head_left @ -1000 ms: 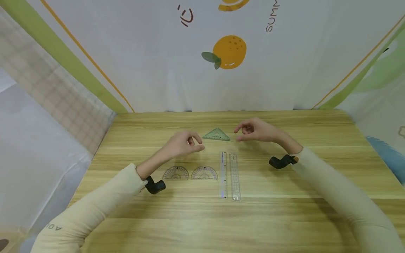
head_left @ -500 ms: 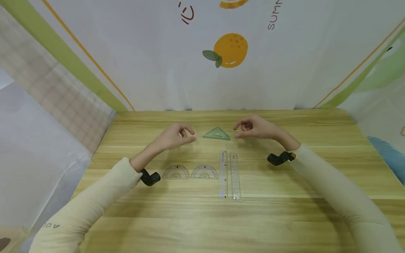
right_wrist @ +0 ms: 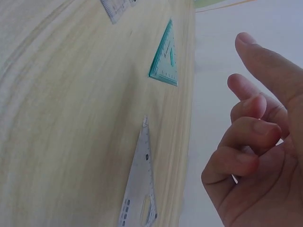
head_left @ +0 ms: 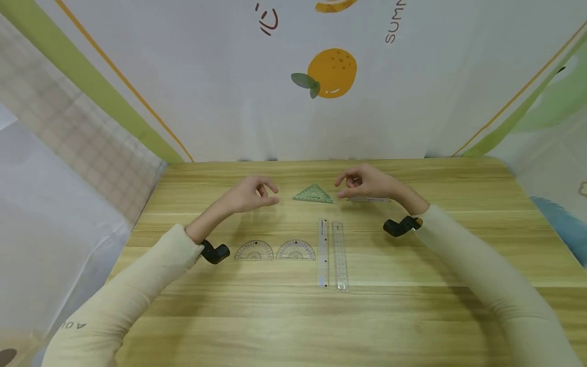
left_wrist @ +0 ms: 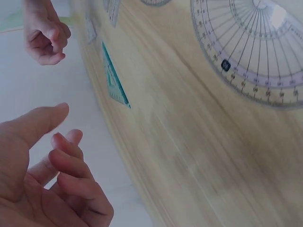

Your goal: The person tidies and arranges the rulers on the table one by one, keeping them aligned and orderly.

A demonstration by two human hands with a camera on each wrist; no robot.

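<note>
Left hand [head_left: 254, 194], right hand [head_left: 367, 182] hover, fingers bent, thumbs apart, nothing held. Green triangular plastic set square [right_wrist: 164, 61] flat on wooden desk [head_left: 275, 326] between them; clear triangular set square [right_wrist: 138, 177] below right hand. Clear semicircular protractors [head_left: 295, 251], straight clear rulers [head_left: 323, 255] paired, probably for easy picking.

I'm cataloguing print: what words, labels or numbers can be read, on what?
"SUMM", cut off: white fabric backdrop.
"90", rotated: clear half-round plastic protractor.
Too small or blurred: other protractor numbers; print on clear straight plastic rulers, green triangular plastic set square, clear triangular plastic set square.
Unclear: letters on cream left sleeve.
</note>
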